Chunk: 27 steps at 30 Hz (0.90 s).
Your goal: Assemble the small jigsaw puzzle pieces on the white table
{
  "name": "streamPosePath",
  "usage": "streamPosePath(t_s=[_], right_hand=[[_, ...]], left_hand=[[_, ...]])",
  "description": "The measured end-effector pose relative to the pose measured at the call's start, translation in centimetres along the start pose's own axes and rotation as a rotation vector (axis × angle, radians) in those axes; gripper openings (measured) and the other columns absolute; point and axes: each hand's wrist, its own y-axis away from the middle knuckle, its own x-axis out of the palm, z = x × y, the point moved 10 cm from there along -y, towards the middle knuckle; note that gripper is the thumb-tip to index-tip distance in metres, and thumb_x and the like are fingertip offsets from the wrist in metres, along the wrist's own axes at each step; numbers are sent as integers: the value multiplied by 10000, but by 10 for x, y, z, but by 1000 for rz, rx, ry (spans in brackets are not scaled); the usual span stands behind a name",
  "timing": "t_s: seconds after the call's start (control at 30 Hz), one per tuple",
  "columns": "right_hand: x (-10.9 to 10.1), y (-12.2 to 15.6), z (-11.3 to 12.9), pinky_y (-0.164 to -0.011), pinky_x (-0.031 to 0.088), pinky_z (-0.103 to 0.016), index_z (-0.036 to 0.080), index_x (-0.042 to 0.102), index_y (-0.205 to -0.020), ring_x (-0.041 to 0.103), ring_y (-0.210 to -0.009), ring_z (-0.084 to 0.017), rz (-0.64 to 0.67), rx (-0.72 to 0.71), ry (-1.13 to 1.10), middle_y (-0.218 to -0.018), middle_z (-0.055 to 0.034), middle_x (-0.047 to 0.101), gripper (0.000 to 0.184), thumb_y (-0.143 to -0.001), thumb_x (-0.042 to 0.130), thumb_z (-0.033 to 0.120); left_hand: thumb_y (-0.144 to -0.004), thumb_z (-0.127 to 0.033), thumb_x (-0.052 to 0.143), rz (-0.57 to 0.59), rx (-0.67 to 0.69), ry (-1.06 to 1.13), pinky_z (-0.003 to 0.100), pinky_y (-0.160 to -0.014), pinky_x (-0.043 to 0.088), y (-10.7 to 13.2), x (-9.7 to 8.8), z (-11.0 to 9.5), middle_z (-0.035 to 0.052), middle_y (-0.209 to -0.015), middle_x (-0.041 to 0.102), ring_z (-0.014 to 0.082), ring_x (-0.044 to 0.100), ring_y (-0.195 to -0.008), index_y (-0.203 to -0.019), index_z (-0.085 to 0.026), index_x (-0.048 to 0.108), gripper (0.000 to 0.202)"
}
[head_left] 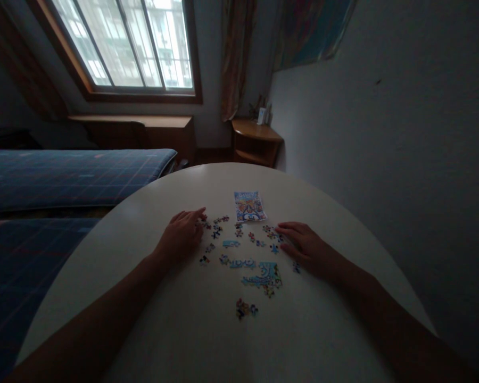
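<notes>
On the round white table, my left hand (182, 234) rests at the left edge of a spread of loose jigsaw pieces (216, 229). Its index finger is stretched out, and a few pieces lie at or under the fingertips, partly hidden. My right hand (305, 249) lies on the other side with thumb and fingers apart, its fingertips beside a small cluster of pieces (270, 231). Between the hands are a joined blue puzzle section (263, 275), a shorter joined strip (242, 263) and a light blue piece (231, 243). Nearer me sits another small clump of pieces (244, 308).
A colourful printed picture sheet or packet (249, 206) lies beyond the pieces. The round table (175, 330) has a bed with plaid bedding (72, 178) to its left and a wall on its right. A wooden corner cabinet (256, 130) stands past its far edge.
</notes>
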Motion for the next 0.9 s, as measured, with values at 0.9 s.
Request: streamPosePath(t_s=[0.9], right_hand=[[0, 0, -3, -1055, 430, -558, 225, 582, -1325, 504, -1264, -314, 14, 7, -18, -1341, -143, 578, 457, -970, 435, 473]], left_hand=[[-902, -98, 381, -4, 24, 197, 451, -1072, 422, -2, 8, 8, 64, -1255, 679, 217, 563, -1210, -1389, -178, 422, 494]])
